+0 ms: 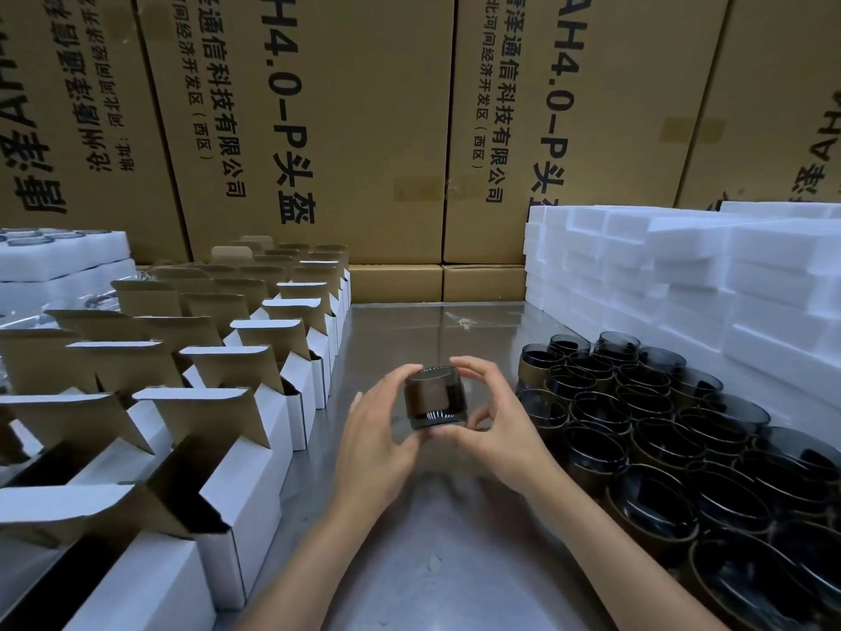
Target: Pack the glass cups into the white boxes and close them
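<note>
A dark, smoky glass cup point(434, 396), short and round, is held above the steel table point(396, 530) between open white boxes point(255, 453) and massed cups; left hand point(377, 430) and right hand point(493, 419) both grip its sides

cup point(433, 396): dark glossy glass; boxes point(255, 475): matt white card; table point(409, 562): brushed metal

Head-worn view, facing forward and down, close over steel tabletop point(400, 562)
</note>
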